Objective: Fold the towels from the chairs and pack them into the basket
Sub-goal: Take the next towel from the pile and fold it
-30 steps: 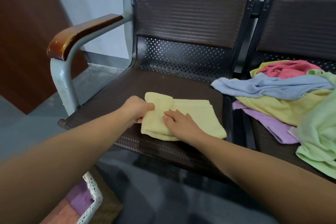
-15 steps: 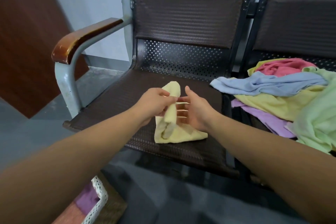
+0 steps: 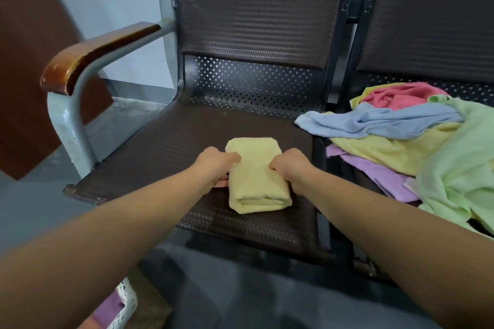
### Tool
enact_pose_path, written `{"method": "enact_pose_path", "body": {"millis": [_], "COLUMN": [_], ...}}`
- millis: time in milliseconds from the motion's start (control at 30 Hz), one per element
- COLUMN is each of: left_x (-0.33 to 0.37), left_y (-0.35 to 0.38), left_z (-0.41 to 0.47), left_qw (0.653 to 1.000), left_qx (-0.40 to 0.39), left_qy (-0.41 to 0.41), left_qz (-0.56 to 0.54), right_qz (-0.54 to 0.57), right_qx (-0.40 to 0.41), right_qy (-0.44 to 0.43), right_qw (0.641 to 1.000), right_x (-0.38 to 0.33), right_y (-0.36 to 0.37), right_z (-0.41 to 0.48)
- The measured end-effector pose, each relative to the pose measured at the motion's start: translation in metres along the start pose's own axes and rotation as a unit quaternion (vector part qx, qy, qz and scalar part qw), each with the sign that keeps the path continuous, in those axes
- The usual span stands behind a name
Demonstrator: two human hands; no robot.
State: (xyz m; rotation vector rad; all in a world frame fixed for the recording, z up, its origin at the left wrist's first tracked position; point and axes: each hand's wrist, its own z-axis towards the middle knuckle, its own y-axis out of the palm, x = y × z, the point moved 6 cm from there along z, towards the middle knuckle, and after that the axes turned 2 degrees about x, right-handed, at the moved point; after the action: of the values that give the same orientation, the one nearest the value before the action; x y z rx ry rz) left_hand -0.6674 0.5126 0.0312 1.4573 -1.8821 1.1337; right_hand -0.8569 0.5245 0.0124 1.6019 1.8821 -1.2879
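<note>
A pale yellow towel (image 3: 255, 176) lies folded into a compact thick rectangle on the dark perforated seat of the left chair (image 3: 160, 152). My left hand (image 3: 216, 165) grips its left side, thumb on top and fingers tucked beneath. My right hand (image 3: 290, 168) grips its right side in the same way. On the right chair lies a loose pile of unfolded towels (image 3: 417, 141): pink, blue, yellow, purple and light green. The white lattice rim of the basket (image 3: 125, 302) shows at the bottom left, with a purple towel inside.
The left chair has a wooden armrest (image 3: 91, 53) on a grey metal post at its left. A dark frame bar (image 3: 320, 168) separates the two seats. Grey floor lies below, and a brown panel stands at the far left.
The towel was lifted and folded over once more, from a flat wide rectangle into a narrow thick bundle. Both hands moved from pressing and folding to gripping its two sides.
</note>
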Motion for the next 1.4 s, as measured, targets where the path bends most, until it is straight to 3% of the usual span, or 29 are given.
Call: {"method": "enact_pose_path", "body": {"millis": [133, 267, 367, 500, 667, 933, 1200, 1400], "left_x": [-0.007, -0.006, 0.009, 0.024, 0.026, -0.056, -0.206, -0.323], "left_y": [0.007, 0.014, 0.010, -0.018, -0.082, -0.233, -0.339, -0.350], "left_z": [0.009, 0.007, 0.000, -0.010, -0.041, -0.072, -0.100, -0.110], "left_qw": [0.999, 0.994, 0.975, 0.949, 0.925, 0.923, 0.930, 0.927], "left_qx": [0.013, -0.022, -0.078, -0.091, -0.088, 0.023, 0.121, 0.147], "left_qy": [-0.025, -0.044, 0.000, 0.072, 0.124, 0.143, 0.065, -0.018], "left_qz": [-0.021, -0.097, -0.206, -0.293, -0.348, -0.358, -0.340, -0.346], "right_qz": [0.044, 0.192, 0.269, 0.251, 0.328, 0.129, -0.026, -0.169], "right_qx": [-0.010, -0.050, -0.066, -0.045, -0.149, -0.164, -0.251, -0.292], "right_qy": [-0.007, 0.021, 0.015, -0.061, -0.100, -0.237, -0.267, -0.252], "right_qw": [0.999, 0.980, 0.961, 0.965, 0.928, 0.949, 0.930, 0.907], "right_x": [0.002, 0.009, 0.005, -0.027, -0.073, -0.123, -0.089, -0.027], "right_y": [0.004, 0.013, 0.023, 0.030, 0.070, 0.171, 0.324, 0.414], "right_z": [0.003, 0.006, 0.003, -0.014, -0.057, -0.134, -0.186, -0.188]}}
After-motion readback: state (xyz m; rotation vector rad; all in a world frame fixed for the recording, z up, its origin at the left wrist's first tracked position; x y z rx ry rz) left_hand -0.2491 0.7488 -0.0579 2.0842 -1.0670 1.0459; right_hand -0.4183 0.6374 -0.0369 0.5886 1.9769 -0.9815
